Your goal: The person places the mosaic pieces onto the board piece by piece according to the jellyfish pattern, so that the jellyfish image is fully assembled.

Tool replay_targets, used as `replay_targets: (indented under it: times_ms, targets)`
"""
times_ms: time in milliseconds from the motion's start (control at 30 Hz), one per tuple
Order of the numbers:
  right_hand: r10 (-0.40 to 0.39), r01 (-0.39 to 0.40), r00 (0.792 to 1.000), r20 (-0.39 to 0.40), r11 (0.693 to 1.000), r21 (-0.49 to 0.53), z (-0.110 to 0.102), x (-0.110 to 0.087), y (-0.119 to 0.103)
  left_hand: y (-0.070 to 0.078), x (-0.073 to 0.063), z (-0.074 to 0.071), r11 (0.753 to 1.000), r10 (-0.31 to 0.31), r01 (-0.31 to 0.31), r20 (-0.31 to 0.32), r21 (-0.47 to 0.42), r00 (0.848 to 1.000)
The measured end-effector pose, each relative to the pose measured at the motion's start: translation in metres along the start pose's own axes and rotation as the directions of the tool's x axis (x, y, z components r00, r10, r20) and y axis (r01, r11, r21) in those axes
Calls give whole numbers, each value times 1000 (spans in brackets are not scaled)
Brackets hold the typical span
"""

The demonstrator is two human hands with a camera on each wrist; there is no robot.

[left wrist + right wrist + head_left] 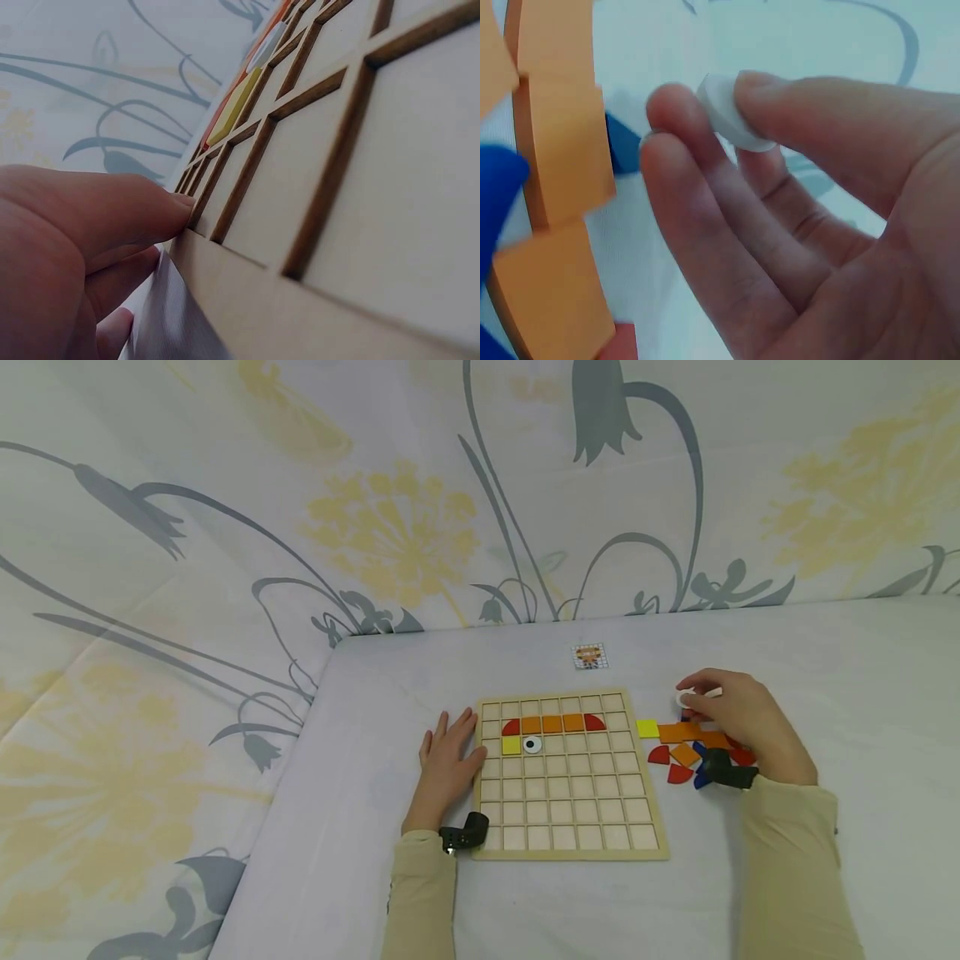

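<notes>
My right hand (738, 714) pinches a round white disc (731, 112) between thumb and fingers, just above the loose pieces right of the board. At the left edge of the wooden grid board (572, 855) rests my left hand (447, 768), its fingers spread and its thumb touching the frame (202, 255). In the board's second row lie a red quarter-circle (512, 727), several orange squares (552, 724) and another red quarter-circle (595, 722). Below them sit a yellow square (511, 745) and a white disc with a black dot (532, 744).
Loose pieces crowd the board's right side: a yellow square (647, 728), orange squares (684, 754), red quarter-circles (680, 774) and blue pieces (701, 778). Behind the board lies a small pattern card (590, 657). A flower-patterned cloth (405, 527) hangs at the back and left.
</notes>
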State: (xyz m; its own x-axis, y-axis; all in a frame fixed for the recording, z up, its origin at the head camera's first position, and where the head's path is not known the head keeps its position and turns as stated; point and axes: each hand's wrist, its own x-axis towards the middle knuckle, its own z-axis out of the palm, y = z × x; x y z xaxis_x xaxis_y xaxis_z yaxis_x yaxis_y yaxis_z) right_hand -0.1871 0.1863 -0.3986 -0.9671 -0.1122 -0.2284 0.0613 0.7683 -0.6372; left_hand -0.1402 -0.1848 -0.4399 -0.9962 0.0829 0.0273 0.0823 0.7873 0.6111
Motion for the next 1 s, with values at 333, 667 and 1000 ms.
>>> replay_targets:
  times_ms: [333,667,1000]
  targets:
    - [-163,164,982,90,987,4,12,6,-25,-1,0,0,1000,10,-10,-4,1,1000]
    - [-261,256,954,145,965,49,34,12,-47,-2,2,1,1000,-5,5,-3,2,1000]
    - [-317,322,922,221,947,14,60,16,-66,-2,0,-1,1000,30,-30,-2,-6,1000]
